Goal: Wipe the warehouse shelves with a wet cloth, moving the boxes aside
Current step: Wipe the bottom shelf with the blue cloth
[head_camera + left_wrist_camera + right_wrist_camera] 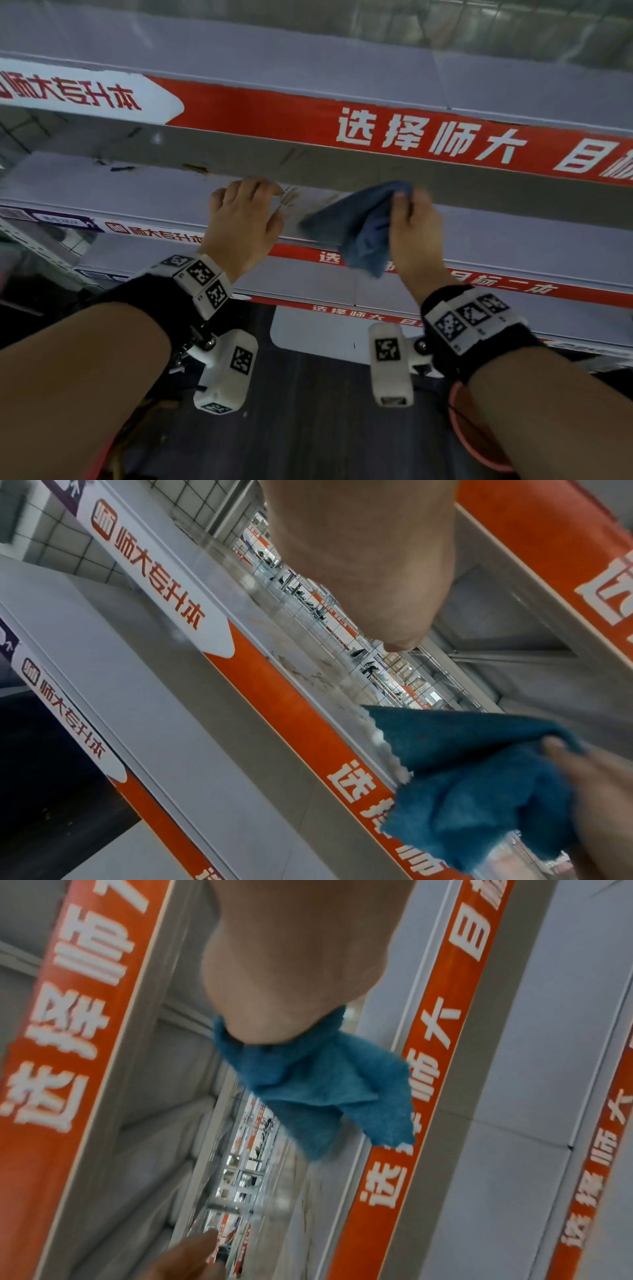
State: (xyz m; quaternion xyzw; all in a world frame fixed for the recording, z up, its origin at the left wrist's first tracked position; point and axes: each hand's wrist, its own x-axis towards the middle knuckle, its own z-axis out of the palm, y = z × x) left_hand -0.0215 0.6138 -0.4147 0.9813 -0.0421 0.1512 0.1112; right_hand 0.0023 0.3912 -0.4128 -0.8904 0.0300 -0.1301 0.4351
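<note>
A blue cloth (356, 229) hangs bunched from my right hand (411, 219), which grips it above the front edge of the white second shelf (120, 192). The cloth (318, 1080) droops below that hand's palm in the right wrist view. It also shows in the left wrist view as the cloth (472, 791) at lower right. My left hand (245, 212) reaches over the same shelf, left of the cloth, with nothing in it. Its fingertips sit under the grey beam (342, 168) of the shelf above. Brownish marks (291, 198) stain the shelf between the two hands.
The top shelf (274, 58) is bare white board with a red lettered strip (411, 137) along its front. More shelves (513, 246) step out below. A dark floor (308, 411) lies underneath, with a pink rim (479, 448) by my right forearm. Wire mesh (212, 512) backs the rack.
</note>
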